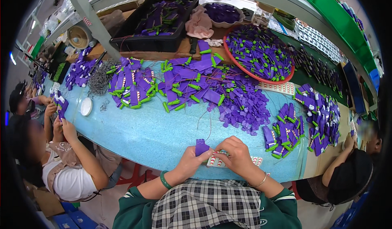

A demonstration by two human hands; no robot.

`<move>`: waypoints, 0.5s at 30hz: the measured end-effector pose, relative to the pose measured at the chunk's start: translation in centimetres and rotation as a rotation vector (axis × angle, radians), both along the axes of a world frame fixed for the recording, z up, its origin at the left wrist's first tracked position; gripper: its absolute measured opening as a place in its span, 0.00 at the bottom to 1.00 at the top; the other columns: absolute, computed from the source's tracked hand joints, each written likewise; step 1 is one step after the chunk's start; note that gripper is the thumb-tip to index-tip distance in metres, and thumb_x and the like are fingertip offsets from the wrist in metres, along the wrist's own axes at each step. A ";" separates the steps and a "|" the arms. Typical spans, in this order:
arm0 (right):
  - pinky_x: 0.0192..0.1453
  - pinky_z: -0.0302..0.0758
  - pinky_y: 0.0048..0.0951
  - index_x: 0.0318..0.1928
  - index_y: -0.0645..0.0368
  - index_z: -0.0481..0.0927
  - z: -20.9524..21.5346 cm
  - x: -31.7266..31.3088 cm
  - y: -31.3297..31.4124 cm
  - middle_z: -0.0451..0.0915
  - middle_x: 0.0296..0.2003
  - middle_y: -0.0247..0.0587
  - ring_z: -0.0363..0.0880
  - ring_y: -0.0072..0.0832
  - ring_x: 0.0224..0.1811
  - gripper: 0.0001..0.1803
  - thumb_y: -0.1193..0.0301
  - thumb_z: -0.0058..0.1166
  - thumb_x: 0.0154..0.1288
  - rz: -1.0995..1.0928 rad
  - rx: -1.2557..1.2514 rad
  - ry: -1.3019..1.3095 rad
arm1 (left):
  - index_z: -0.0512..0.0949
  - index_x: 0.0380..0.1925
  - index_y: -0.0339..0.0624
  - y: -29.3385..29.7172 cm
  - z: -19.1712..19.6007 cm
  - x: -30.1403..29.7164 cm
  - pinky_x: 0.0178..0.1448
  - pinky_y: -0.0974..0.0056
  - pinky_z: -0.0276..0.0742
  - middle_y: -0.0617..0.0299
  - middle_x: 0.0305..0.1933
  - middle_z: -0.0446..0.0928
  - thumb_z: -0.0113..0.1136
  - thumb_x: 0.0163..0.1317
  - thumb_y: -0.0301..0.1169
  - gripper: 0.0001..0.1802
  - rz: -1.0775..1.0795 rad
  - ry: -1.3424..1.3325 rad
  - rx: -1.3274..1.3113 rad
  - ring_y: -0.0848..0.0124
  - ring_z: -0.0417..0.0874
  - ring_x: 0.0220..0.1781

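The tabletop (155,129) has a smooth blue surface with a glossy sheen. At the near edge, the purple piece (201,148) looks like matt, thin sheet, and the patterned strip (257,161) like smooth paper; the checked apron (204,204) is soft, matt woven cloth, the green bangle (164,180) glossy and hard. Far left, the tray (143,45) is black plastic, the wire tangle (100,78) rough, grey and metallic-looking. Farther right, the crumpled pink cloth (199,23) is matt, the basin's red rim (267,82) smooth plastic.

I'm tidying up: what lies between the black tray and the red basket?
Mainly a pink cloth in the head view, with a white bowl of purple pieces beside it.
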State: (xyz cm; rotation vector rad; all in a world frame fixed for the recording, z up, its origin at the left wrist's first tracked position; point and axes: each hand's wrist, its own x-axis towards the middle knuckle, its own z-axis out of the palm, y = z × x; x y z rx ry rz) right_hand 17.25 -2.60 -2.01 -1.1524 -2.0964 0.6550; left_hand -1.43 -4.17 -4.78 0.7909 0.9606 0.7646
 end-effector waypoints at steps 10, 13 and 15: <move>0.43 0.75 0.33 0.29 0.60 0.75 -1.7 0.7 -0.1 0.81 0.31 0.43 0.78 0.32 0.36 0.09 0.83 0.61 0.50 0.345 -0.724 1.085 | 0.76 0.41 0.33 0.5 -0.5 0.1 0.31 0.70 0.74 0.63 0.30 0.78 0.54 0.64 0.26 0.09 0.103 0.293 0.224 0.77 0.78 0.29; 0.44 0.75 0.32 0.31 0.61 0.74 -1.7 0.9 0.6 0.81 0.31 0.46 0.78 0.29 0.36 0.08 0.84 0.59 0.53 0.128 -0.991 1.285 | 0.76 0.42 0.33 1.0 0.2 -0.6 0.31 0.71 0.74 0.63 0.29 0.77 0.55 0.63 0.24 0.09 0.231 0.392 0.363 0.78 0.77 0.28; 0.45 0.75 0.30 0.33 0.62 0.75 -1.1 1.1 0.7 0.82 0.33 0.45 0.80 0.28 0.37 0.05 0.82 0.57 0.57 -0.033 -0.946 1.016 | 0.76 0.41 0.34 1.4 0.9 -1.5 0.31 0.71 0.74 0.63 0.29 0.78 0.56 0.62 0.24 0.08 0.211 0.322 0.334 0.79 0.77 0.28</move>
